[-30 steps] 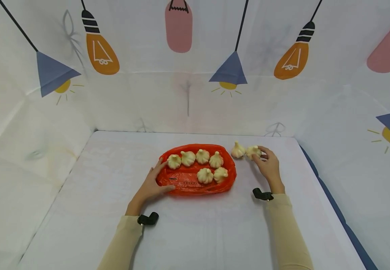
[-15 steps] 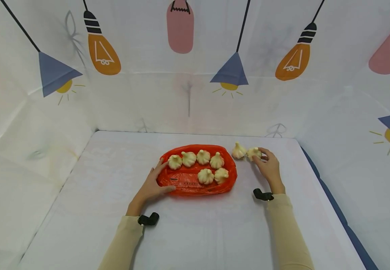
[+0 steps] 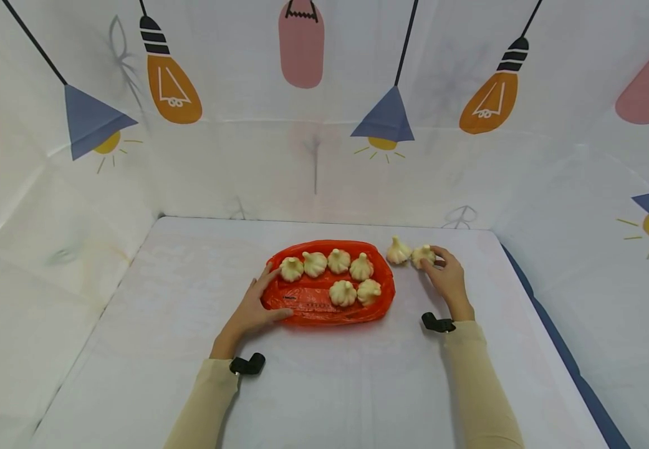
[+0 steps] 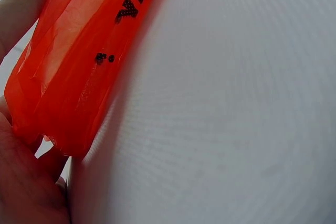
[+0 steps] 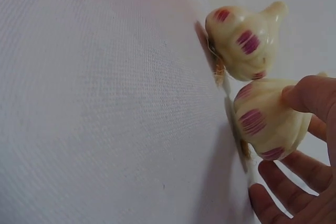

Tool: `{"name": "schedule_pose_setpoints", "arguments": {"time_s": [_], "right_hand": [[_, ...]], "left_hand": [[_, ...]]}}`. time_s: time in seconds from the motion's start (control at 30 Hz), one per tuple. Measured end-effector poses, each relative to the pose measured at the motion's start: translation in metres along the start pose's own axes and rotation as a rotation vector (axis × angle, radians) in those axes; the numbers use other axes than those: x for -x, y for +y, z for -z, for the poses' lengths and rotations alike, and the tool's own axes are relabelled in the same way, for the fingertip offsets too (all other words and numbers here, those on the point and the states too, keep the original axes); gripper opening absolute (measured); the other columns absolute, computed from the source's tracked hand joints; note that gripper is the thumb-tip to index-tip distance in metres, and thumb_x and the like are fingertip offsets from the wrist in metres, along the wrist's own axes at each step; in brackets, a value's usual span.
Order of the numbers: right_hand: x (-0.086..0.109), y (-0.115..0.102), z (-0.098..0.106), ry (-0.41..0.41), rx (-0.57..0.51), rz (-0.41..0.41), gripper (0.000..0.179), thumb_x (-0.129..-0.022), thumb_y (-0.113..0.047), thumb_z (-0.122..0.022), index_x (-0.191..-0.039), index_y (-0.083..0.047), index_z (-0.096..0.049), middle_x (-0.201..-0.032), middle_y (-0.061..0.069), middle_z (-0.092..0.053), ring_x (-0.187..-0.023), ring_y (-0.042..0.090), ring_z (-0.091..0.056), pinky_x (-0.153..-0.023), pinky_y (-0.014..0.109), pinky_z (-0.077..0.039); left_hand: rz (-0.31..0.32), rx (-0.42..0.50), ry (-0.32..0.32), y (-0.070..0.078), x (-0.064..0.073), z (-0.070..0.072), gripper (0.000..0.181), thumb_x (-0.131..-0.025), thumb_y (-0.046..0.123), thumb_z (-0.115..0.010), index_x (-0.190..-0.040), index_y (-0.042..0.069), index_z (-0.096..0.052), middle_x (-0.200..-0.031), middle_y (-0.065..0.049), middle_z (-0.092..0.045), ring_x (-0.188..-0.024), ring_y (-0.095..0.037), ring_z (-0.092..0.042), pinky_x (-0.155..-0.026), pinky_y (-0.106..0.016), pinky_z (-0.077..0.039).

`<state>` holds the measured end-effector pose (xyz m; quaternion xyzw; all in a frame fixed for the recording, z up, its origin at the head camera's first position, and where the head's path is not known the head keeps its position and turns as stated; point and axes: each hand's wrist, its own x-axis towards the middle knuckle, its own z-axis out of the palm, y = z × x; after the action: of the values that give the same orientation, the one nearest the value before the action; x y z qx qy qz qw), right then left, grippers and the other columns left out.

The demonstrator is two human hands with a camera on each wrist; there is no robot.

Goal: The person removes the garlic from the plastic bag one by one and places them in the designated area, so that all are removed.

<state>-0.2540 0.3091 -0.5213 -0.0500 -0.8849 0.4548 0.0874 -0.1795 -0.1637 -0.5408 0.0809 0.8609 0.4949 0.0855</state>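
Observation:
In the head view my left hand (image 3: pixel 255 307) holds the left end of a red plastic bag (image 3: pixel 307 300), its thumb at the front and its fingers along the left rim. The bag is spread wide like a shallow tray, and several garlic bulbs (image 3: pixel 315 264) sit in it. Black print shows on the side of the red bag (image 4: pixel 89 77) in the left wrist view. To the right of the bag, my right hand (image 3: pixel 449 279) pinches a garlic bulb (image 5: pixel 270 121) between thumb and fingers, low at the table. Right beside that one stands another garlic bulb (image 5: pixel 244 40) with purple streaks.
A white cloth covers the table (image 3: pixel 324 386). Behind it and at both sides hang white curtains (image 3: pixel 234 168) printed with lamps and bulbs. A dark blue edge (image 3: pixel 548 330) runs along the table's right side. Each wrist wears a small black camera (image 3: pixel 247 364).

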Motion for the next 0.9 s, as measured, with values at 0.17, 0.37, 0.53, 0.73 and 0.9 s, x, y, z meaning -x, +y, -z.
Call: {"name": "schedule_pose_setpoints", "arguments": {"time_s": [0.17, 0.37, 0.53, 0.73, 0.9], "right_hand": [[0.000, -0.001, 0.000, -0.017, 0.027, 0.003, 0.050, -0.099, -0.026, -0.066, -0.142, -0.003, -0.056, -0.146, 0.024, -0.056, -0.123, 0.043, -0.063, -0.090, 0.026, -0.052], [0.001, -0.003, 0.000, -0.032, 0.043, -0.008, 0.052, -0.100, -0.030, -0.064, -0.144, -0.005, -0.055, -0.148, 0.024, -0.054, -0.125, 0.044, -0.060, -0.099, 0.052, -0.052], [0.001, -0.003, 0.000, -0.036, 0.045, -0.002, 0.052, -0.100, -0.027, -0.065, -0.145, -0.003, -0.054, -0.149, 0.024, -0.053, -0.126, 0.045, -0.060, -0.102, 0.054, -0.052], [0.003, -0.010, 0.004, -0.044, 0.103, 0.046, 0.057, -0.099, -0.024, -0.065, -0.148, 0.000, -0.049, -0.153, 0.028, -0.047, -0.133, 0.048, -0.052, -0.106, 0.059, -0.049], [0.005, -0.023, 0.008, -0.053, 0.144, 0.119, 0.064, -0.098, -0.022, -0.068, -0.152, 0.002, -0.043, -0.155, 0.029, -0.043, -0.137, 0.051, -0.046, -0.108, 0.063, -0.045]], "left_hand": [[0.007, -0.001, 0.002, 0.000, 0.000, 0.000, 0.104, -0.077, 0.049, -0.088, -0.162, 0.029, -0.032, -0.175, -0.002, -0.006, -0.158, -0.049, 0.002, -0.123, -0.071, -0.008], [0.017, -0.001, 0.002, -0.001, -0.001, 0.000, 0.105, -0.076, 0.050, -0.088, -0.162, 0.029, -0.031, -0.175, -0.001, -0.007, -0.158, -0.049, 0.002, -0.123, -0.072, -0.010], [0.011, -0.001, 0.001, 0.000, -0.001, 0.000, 0.104, -0.077, 0.048, -0.088, -0.162, 0.029, -0.032, -0.175, -0.002, -0.006, -0.158, -0.050, 0.002, -0.123, -0.072, -0.010], [0.028, -0.003, -0.001, 0.000, -0.001, -0.001, 0.105, -0.077, 0.050, -0.087, -0.163, 0.029, -0.031, -0.175, -0.002, -0.006, -0.157, -0.050, 0.003, -0.122, -0.073, -0.010], [0.031, 0.000, 0.001, 0.000, -0.001, 0.000, 0.106, -0.076, 0.051, -0.088, -0.163, 0.028, -0.031, -0.175, -0.002, -0.005, -0.158, -0.049, 0.004, -0.122, -0.073, -0.009]]}}
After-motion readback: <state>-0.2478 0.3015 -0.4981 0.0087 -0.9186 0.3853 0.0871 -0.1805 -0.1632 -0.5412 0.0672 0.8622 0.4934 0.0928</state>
